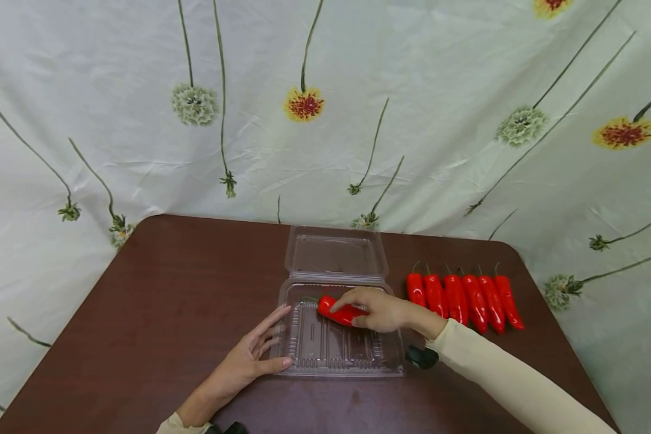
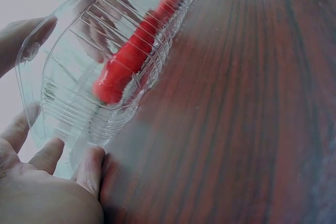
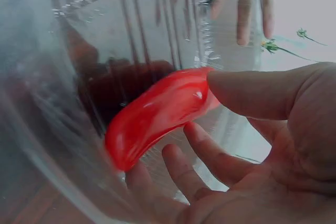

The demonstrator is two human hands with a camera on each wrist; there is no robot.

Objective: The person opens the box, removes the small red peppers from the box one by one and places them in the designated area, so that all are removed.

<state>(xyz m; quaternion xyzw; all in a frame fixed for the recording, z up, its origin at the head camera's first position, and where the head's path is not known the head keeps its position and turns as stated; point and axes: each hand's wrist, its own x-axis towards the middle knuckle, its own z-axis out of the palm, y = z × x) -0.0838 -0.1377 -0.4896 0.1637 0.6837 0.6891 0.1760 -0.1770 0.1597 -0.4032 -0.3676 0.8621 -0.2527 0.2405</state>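
Observation:
A clear plastic clamshell container (image 1: 336, 367) lies with its lid (image 1: 336, 253) folded back, away from me. Inside its base is a glossy red chili pepper (image 1: 328, 305), stem toward the left. My right hand (image 1: 377, 308) reaches over the base and pinches that pepper between thumb and fingers; the pepper's curved tip shows in the right wrist view (image 3: 152, 119). At the container's left edge, my left hand (image 1: 244, 358) rests with fingers spread and fairly straight. Through the clear wall, the left wrist view shows the pepper (image 2: 126, 66) lying low in the base.
Several red chili peppers (image 1: 456, 298) lie side by side on the right of the brown table (image 1: 157, 319), stems pointing away. A white flowered cloth (image 1: 249, 120) hangs behind the table. A dark device (image 1: 422, 357) is strapped at the right wrist.

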